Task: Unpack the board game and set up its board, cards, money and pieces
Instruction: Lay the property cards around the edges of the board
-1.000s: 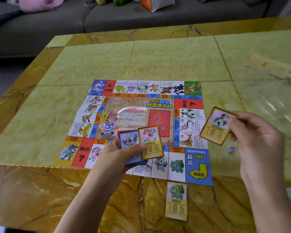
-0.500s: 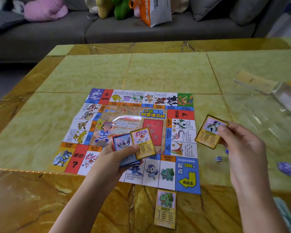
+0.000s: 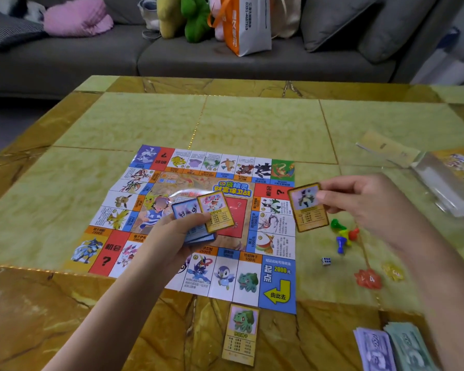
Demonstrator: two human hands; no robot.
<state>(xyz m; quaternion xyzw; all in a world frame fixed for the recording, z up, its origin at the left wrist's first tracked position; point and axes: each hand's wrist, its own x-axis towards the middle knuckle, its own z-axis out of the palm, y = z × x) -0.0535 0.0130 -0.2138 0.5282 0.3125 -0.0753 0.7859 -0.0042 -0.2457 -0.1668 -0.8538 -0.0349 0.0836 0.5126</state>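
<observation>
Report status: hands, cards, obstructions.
Left hand grips card stack; right hand pinches single card. Board flat, green-creature card below it. Pawns, die loose beside board.

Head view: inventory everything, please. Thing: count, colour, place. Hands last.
table: 1, yellow-green and amber stone, under everything
game board: 1, multicolour, flat at table centre
card stack: 1, blue, one yellow-bordered card fanned on top, held over board
single card: 1, yellow border, held at board's right edge
Bulbasaur card: 1, yellow border, on table by board's near edge
pawns: 4, green, yellow, red, blue, right of board
die: 1, white, near pawns
flat tokens: 2, red and yellow, right of die
play money: 2 stacks, purple and teal, near-right corner
clear packaging: 1, right edge
sofa: 1, grey, behind table
left hand: grips card stack
right hand: pinches single card
</observation>
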